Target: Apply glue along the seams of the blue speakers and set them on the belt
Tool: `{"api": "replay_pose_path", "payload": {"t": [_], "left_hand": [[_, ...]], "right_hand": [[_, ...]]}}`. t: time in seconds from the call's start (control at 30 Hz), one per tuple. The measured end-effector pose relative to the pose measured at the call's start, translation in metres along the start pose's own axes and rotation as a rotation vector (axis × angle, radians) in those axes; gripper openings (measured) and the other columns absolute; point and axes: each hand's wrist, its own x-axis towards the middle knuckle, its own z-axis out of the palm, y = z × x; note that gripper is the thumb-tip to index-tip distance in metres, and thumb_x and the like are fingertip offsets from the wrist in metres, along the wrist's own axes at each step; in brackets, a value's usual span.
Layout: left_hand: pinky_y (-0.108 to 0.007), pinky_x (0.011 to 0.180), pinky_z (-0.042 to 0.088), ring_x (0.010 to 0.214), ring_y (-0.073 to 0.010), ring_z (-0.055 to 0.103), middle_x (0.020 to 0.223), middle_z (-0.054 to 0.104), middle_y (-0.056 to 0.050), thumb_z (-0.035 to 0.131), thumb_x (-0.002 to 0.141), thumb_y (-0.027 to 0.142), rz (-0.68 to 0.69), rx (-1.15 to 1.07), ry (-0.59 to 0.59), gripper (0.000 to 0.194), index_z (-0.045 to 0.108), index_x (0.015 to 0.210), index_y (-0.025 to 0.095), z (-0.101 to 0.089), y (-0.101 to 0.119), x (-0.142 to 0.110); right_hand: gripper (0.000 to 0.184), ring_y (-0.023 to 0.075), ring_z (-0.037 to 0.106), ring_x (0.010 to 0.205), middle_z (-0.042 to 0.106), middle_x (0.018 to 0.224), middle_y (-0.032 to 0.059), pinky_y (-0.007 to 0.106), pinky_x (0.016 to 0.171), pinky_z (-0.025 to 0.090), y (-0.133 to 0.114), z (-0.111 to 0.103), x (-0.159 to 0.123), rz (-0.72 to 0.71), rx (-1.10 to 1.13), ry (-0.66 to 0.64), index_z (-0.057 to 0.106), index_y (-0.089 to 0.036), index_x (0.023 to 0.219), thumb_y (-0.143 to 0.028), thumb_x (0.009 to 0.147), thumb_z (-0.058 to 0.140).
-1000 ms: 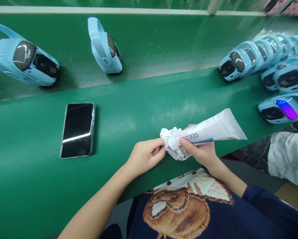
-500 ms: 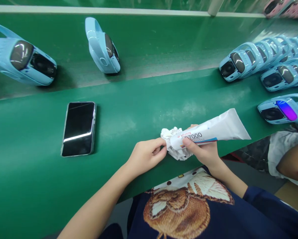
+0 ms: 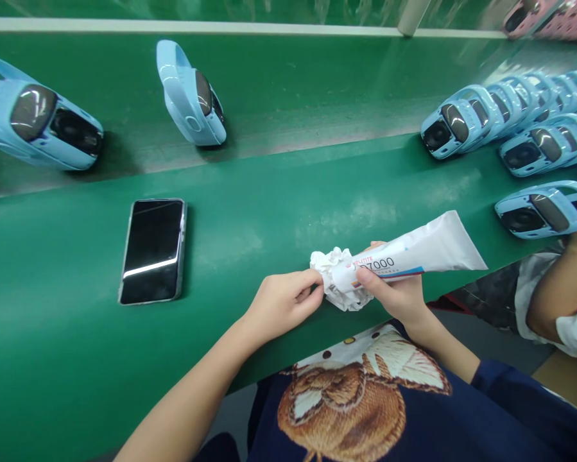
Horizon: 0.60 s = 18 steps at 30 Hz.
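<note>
Green bench, white tube in right hand — contents hidden

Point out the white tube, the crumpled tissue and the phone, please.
White tube (image 3: 410,251), head view, middle of the body.
Crumpled tissue (image 3: 348,300), head view, lower folds.
Phone (image 3: 153,249), head view, middle of the screen.

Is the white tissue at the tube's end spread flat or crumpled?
Crumpled: the white tissue shows bunched, ruffled folds at the end of the squeeze tube in the right hand.
</note>
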Motion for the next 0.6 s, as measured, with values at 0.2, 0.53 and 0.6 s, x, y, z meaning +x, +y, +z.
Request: {"api": "replay_pose_path", "payload": {"t": [0.2, 0.53, 0.6], "left_hand": [[-0.021, 0.05, 0.028, 0.049, -0.0092, 0.042, 0.054, 0.045, 0.006, 0.045, 0.085, 0.023, -0.065, 0.105, -0.023, 0.023, 0.067, 0.082, 0.02, -0.001, -0.006, 0.0], [-0.023, 0.058, 0.04, 0.056, -0.0121, 0.051, 0.059, 0.054, 0.005, 0.048, 0.086, 0.036, -0.311, 0.025, 0.28, 0.025, 0.067, 0.092, 0.021, -0.011, -0.011, 0.002], [-0.024, 0.059, 0.042, 0.057, -0.0134, 0.052, 0.06, 0.055, 0.004, 0.049, 0.086, 0.039, -0.352, 0.028, 0.34, 0.026, 0.067, 0.093, 0.021, -0.019, -0.011, 0.002]], "right_hand": [[0.012, 0.0227, 0.07, 0.077, 0.072, 0.079, 0.0037, 0.038, 0.079, 0.06, 0.009, -0.013, -0.001, -0.035, -0.072, 0.133, 0.07, -0.023, 0.081, -0.035, 0.084, 0.068], [0.029, 0.0253, 0.067, 0.099, 0.072, 0.098, 0.0062, 0.036, 0.093, 0.054, 0.044, -0.05, 0.005, 0.148, 0.182, 0.376, 0.069, -0.024, 0.093, -0.05, 0.08, 0.072], [0.028, 0.025, 0.067, 0.102, 0.072, 0.099, 0.0071, 0.032, 0.094, 0.053, 0.048, -0.053, 0.002, 0.189, 0.224, 0.368, 0.069, -0.024, 0.092, -0.049, 0.08, 0.072]]}}
